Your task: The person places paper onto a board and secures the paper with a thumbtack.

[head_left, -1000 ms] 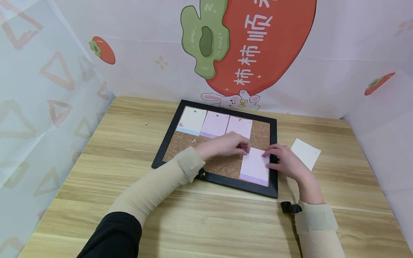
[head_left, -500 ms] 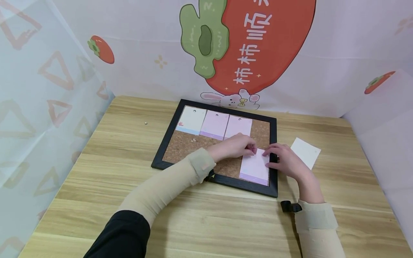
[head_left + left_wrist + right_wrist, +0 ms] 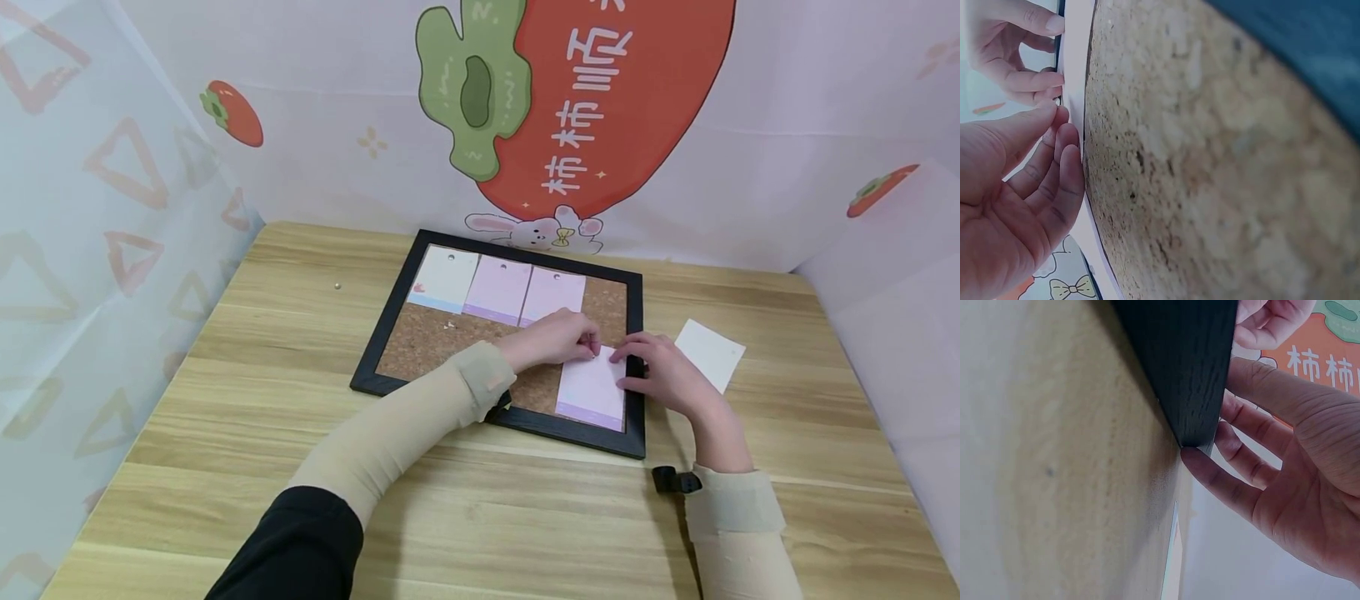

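Note:
A black-framed corkboard lies on the table. Near its right side is a pale purple card with a darker purple bottom strip. My left hand is at this card's top edge; in the left wrist view its thumb and index fingertip pinch a tiny shiny thumbtack. My right hand rests over the right side of the frame, with fingertips touching the card. In the right wrist view its fingers lie along the black frame edge.
Along the board's top hang a white card and two purple cards, each with a round tack head. A loose white card lies right of the board. One small shiny piece sits on the table at left.
My left hand has moved slightly right along the top edge of the purple card, still pinching the thumbtack. My right hand stays in place.

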### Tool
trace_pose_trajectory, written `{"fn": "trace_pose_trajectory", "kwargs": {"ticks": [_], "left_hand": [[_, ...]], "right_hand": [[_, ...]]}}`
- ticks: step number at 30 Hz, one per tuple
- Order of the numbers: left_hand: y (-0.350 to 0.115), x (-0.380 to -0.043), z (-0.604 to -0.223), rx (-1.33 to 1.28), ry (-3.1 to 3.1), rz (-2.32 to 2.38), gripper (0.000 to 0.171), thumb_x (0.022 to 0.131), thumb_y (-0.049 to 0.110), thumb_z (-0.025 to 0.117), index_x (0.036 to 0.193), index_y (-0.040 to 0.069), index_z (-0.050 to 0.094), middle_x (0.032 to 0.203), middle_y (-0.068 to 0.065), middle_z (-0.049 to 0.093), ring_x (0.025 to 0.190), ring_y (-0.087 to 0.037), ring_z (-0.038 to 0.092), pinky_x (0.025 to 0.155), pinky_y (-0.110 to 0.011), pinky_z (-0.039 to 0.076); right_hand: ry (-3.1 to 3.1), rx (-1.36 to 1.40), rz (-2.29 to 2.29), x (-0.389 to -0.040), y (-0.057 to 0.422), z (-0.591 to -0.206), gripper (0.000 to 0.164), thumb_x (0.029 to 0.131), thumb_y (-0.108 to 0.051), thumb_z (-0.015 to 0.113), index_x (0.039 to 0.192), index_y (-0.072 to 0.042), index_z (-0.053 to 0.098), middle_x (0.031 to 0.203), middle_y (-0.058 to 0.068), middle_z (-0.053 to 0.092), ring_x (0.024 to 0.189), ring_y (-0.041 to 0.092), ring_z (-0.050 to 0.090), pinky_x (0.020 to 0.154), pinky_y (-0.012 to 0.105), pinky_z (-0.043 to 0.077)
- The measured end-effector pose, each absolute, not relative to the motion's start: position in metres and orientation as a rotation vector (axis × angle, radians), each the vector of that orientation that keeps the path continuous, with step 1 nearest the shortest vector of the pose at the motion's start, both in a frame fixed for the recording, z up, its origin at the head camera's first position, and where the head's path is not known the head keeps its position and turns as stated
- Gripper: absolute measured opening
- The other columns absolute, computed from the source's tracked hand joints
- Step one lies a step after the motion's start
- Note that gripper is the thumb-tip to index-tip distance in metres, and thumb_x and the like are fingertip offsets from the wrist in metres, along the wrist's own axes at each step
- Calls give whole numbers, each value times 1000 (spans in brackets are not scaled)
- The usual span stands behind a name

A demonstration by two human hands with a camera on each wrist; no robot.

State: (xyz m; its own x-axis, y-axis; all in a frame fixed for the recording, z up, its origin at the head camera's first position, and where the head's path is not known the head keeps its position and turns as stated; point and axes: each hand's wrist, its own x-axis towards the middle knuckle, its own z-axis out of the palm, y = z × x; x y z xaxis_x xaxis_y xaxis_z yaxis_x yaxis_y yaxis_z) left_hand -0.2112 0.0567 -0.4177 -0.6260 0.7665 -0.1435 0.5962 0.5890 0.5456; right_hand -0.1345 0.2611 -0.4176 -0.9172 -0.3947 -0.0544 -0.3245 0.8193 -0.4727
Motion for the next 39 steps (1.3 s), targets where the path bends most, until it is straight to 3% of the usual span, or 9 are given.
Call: {"fn": "trace_pose_trajectory", "kwargs": {"ticks": [17, 39], "left_hand": [[68, -213, -414, 937, 2480, 651, 10, 97, 18, 66, 93, 17, 74, 100, 4, 73, 92, -10, 63, 86, -24, 48], [66, -217, -414, 893, 2433, 724, 10, 96, 19, 67, 93, 18, 77, 97, 4, 74, 88, -9, 62, 82, -23, 45]], "right_hand": [[2847, -570, -725, -135, 261, -417, 24, 83, -6, 78, 106, -5, 71, 126, 24, 63, 119, 46, 52, 104, 63, 38], [2842, -547, -723, -136, 261, -418, 24, 83, -7, 79, 106, -6, 71, 127, 24, 63, 120, 46, 51, 104, 63, 38]]}}
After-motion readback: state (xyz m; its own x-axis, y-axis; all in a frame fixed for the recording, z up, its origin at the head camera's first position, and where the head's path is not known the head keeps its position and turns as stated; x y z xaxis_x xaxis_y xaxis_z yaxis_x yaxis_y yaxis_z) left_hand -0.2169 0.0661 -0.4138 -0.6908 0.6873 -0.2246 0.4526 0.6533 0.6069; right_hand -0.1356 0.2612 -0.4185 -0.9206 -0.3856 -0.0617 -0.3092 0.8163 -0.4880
